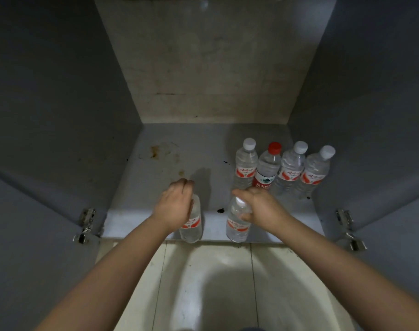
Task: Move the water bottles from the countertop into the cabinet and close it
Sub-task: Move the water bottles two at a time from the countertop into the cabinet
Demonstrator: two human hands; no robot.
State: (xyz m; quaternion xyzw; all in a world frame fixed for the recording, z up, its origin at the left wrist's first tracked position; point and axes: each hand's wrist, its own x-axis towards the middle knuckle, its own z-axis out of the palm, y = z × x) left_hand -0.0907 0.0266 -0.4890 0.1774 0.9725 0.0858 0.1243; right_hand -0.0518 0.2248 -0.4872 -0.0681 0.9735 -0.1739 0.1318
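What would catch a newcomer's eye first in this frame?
Two hands, left hand and right hand, each grip a water bottle by its top at the open cabinet's front edge. Behind the right hand stands a row of four bottles, the red-capped bottle second from left.

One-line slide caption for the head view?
Left hand and right hand each hold a bottle at the open cabinet's front edge; four bottles stand inside.

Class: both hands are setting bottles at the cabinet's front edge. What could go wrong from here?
1. The bottle in the left hand and the one in the right hand sit at the shelf's front lip; released there, they might tip out or block the doors.
2. Pushing the right bottle back could topple the row behind.
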